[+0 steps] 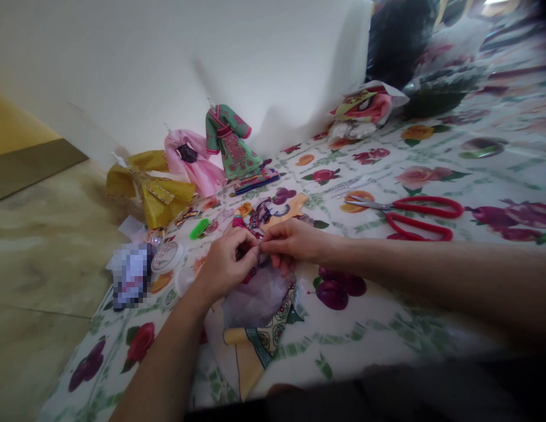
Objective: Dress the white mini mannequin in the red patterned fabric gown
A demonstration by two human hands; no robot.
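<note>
My left hand and my right hand meet over the table, fingertips pinched together and nearly touching. Between them is a small patterned doll garment in red, blue and white, partly hidden by my fingers. Sheer pale fabric spreads below my hands. Under it lies a yellow-tan cloth piece with a dark green patterned border. Any finer item at my fingertips is too small to make out. Scissors with red handles lie partly spread to the right of my hands.
Small doll dresses stand by the wall: a mustard one, a pink one and a green one. A bright green oval item and a round white container lie at left. A bundle sits at the back on the floral tablecloth.
</note>
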